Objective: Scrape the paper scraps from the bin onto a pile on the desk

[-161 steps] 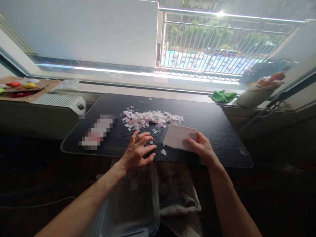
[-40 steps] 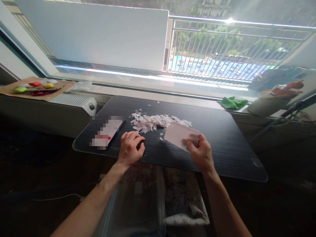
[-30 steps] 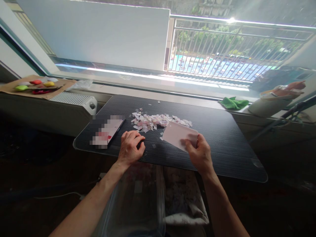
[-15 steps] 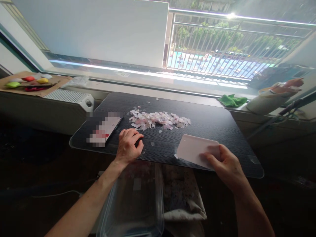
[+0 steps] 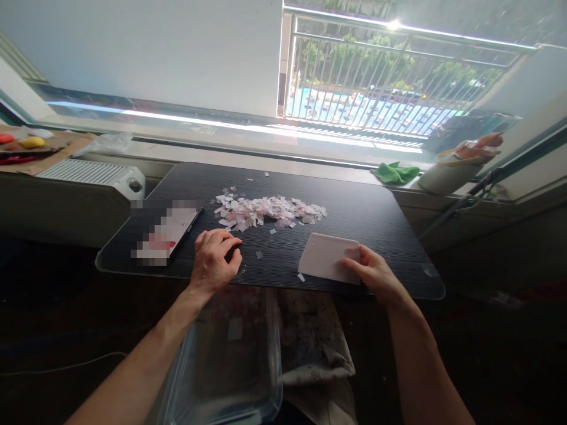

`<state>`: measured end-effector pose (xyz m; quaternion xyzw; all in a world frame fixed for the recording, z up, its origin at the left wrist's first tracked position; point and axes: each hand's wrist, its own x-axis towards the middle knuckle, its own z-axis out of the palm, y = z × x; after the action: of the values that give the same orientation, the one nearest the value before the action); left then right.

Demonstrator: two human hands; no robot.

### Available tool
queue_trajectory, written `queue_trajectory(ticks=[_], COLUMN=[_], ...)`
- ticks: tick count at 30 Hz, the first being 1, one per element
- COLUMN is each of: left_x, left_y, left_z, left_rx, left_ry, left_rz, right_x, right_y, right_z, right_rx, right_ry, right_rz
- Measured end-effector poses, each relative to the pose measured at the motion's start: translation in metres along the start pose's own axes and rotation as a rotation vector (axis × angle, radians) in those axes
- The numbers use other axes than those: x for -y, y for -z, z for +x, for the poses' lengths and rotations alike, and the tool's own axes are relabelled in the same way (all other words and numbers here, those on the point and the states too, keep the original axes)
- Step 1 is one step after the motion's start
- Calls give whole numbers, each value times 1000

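My right hand (image 5: 374, 268) grips a thin, pale, flat scraper (image 5: 325, 257) by its right end, thumb on the near face. The scraper is tilted over the front part of the dark table (image 5: 354, 215), and a small paper scrap (image 5: 301, 277) lies by its lower left corner. At the table's front edge, my left hand (image 5: 217, 254) rests with curved fingers, the thumb apart from them and nothing visible between. Beyond both hands is a loose heap of small paper scraps (image 5: 270, 211). One more scrap (image 5: 259, 255) lies just right of my left hand.
A partly blurred phone-like slab (image 5: 170, 233) lies left of my left hand. Below the table edge stands a clear plastic bin (image 5: 277, 354). A green cloth (image 5: 396, 173) and a pale pot (image 5: 449, 173) are on the windowsill; a white radiator (image 5: 97, 176) is at left.
My view has swung to the right, so everything sits further left. The scraper has turned in my right hand, and its corner hole no longer shows. My left hand keeps its place on the table.
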<state>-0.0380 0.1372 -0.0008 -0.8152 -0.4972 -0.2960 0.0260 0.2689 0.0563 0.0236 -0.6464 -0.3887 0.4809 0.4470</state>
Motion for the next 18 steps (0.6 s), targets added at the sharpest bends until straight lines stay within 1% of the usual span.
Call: queue_trajectory(ticks=[8,13,18], left_x=[1,0,0], left_y=[-1,-1,-1], left_z=[0,0,-1], left_rx=[-6,3,5], left_ry=[-2,7,6], left_rz=[-12,-17,-11], right_x=[2,2,2], right_y=[1,8,11], right_z=[-10,-15,-16], right_rx=[57,61,36], right_ry=[-2,8,1], right_rz=[2,-13,-9])
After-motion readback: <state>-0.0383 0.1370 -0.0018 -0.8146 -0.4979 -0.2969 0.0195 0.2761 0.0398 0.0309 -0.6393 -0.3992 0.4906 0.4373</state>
